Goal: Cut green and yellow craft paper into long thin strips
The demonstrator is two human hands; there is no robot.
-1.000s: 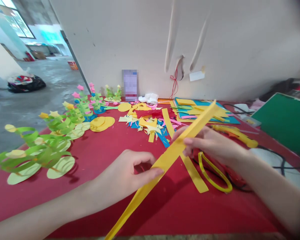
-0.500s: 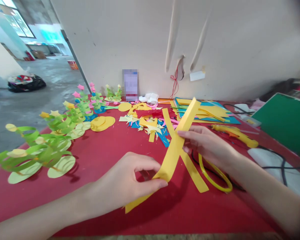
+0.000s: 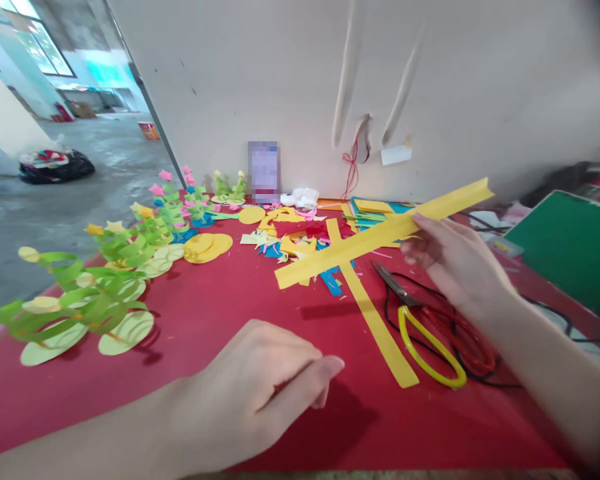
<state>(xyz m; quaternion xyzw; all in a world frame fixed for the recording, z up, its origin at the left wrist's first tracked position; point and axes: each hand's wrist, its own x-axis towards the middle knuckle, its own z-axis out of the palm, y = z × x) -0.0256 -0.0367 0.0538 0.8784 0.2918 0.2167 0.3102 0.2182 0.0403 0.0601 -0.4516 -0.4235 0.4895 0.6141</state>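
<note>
My right hand point(image 3: 453, 257) pinches a folded yellow paper strip point(image 3: 350, 250) near its right part and holds it slantwise above the red table. Low over the table front, my left hand point(image 3: 285, 383) is closed, its thumb along the curled fingers and no paper showing in it. A second yellow strip point(image 3: 375, 327) lies flat on the table, partly covered by the held one. Just right of it are scissors point(image 3: 430, 347) with one yellow and one red handle loop, blades apart, below my right hand.
Coloured paper scraps point(image 3: 300, 240) pile up mid-table. Paper plant models with green curls point(image 3: 85, 297) line the left side, beside yellow paper discs point(image 3: 207, 247). Paper sheets point(image 3: 375, 207) lie at the back; a black cable point(image 3: 500, 385) runs at right. A phone point(image 3: 264, 172) leans on the wall.
My left hand has let go of the folded yellow strip and closed. My right hand has moved right and swung the strip to a flatter slant, uncovering the scissors.
</note>
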